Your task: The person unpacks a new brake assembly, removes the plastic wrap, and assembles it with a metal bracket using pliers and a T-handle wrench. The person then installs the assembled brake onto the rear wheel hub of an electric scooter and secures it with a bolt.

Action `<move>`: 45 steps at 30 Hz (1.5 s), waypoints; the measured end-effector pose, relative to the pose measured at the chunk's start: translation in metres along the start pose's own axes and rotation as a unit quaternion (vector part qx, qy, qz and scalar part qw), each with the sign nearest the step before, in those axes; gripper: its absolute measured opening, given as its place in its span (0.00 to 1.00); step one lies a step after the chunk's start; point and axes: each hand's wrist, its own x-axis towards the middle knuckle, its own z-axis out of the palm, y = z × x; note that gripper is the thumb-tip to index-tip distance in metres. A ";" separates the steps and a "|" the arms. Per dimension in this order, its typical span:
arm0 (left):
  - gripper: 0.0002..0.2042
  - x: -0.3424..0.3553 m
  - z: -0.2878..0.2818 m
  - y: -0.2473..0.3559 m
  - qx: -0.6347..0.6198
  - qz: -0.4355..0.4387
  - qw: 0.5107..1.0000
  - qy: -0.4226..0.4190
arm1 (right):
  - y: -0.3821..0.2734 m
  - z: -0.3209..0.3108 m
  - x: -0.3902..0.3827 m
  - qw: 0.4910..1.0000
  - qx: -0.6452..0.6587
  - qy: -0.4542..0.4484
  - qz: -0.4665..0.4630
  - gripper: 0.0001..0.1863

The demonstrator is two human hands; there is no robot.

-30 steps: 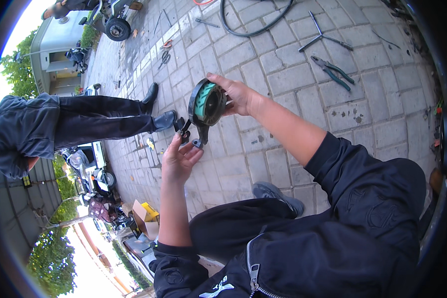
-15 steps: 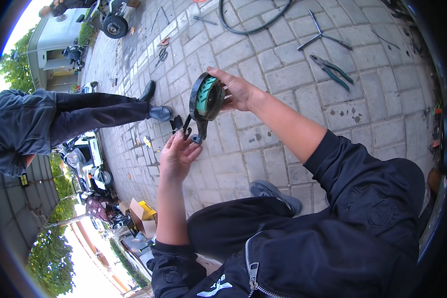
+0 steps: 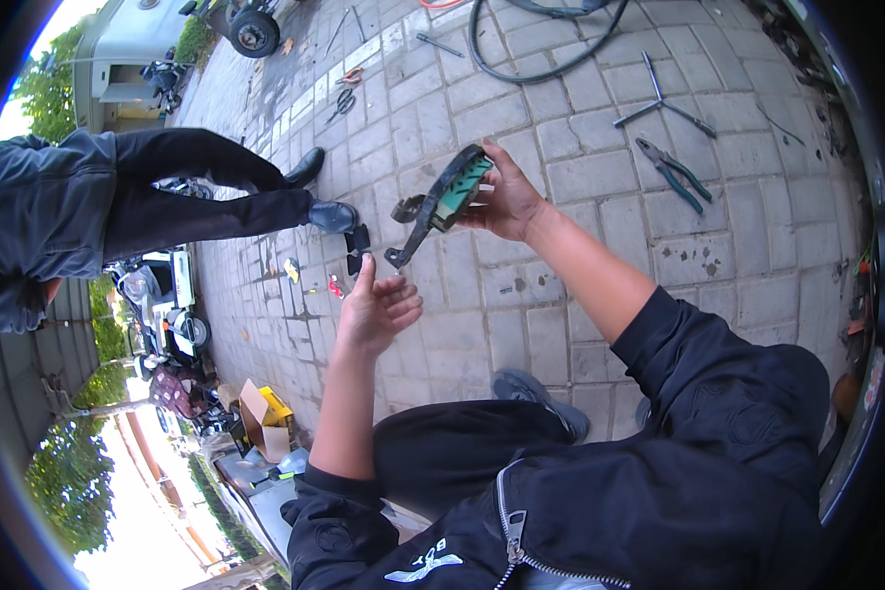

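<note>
Your right hand [image 3: 511,204] has its fingers clamped on a black-and-green part [image 3: 455,200], which sits just left of those fingers, held up over the paving [image 3: 565,270] and tilted so its black arm [image 3: 418,234] slants down toward your left hand [image 3: 376,313]. Your left fingers are parted, the palm open and the thumb pointing up, just below the lower end of that arm; you cannot tell from this view whether they touch it. Just beyond your left thumb lie some black pieces [image 3: 355,258], beside another person's shoe [image 3: 333,215]. A small red item [image 3: 335,286] lies near, to the left of the same thumb. Well to the right of your right fingers are green-handled pliers [image 3: 675,177], with a three-armed wrench [image 3: 659,102] farther up; a black hose [image 3: 509,77] curves above those fingers.
</note>
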 end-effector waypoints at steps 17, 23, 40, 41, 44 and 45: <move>0.22 -0.014 0.020 0.005 -0.088 -0.035 0.943 -0.319 | -0.058 0.043 -0.032 0.912 -0.131 -0.325 -0.212 0.52; 0.19 -0.023 0.034 0.009 -0.093 0.035 0.939 -0.329 | -0.098 0.090 -0.049 0.870 -0.300 -0.334 -0.205 0.56; 0.20 -0.013 0.116 0.045 -0.253 0.084 0.841 -0.471 | -0.105 0.161 -0.170 0.690 -0.679 0.041 -0.247 0.16; 0.20 -0.010 0.115 0.042 -0.250 0.071 0.851 -0.456 | -0.102 0.158 -0.167 0.676 -0.692 0.058 -0.247 0.16; 0.20 -0.003 0.104 0.030 -0.248 0.017 0.857 -0.451 | -0.097 0.155 -0.156 0.648 -0.717 0.085 -0.241 0.12; 0.20 -0.001 0.100 0.025 -0.256 0.024 0.846 -0.466 | -0.094 0.155 -0.154 0.644 -0.724 0.088 -0.233 0.11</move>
